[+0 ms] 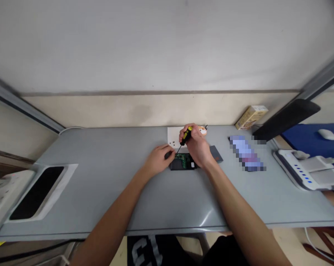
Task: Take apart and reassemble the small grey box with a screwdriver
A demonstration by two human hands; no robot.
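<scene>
My right hand (198,145) is closed around the black and yellow handle of a screwdriver (186,136). Its thin shaft slants down and left to the top edge of an opened black device (175,164) with a green circuit board (182,158) showing inside. At the device's upper left corner, my left hand (159,159) has its fingers closed around a small dark part; whether that part belongs to the device I cannot tell. Behind the hands lies a white sheet (172,133) with several tiny dark bits on it. A flat grey panel (216,154) lies right of my right hand.
On the grey table (105,184), a phone (36,194) lies at the left and a pixelated screen (246,153) at the right. A power strip (297,171) with plugs stands at the right edge. A small box (251,117) leans by the back wall, near a dark upright panel (289,116).
</scene>
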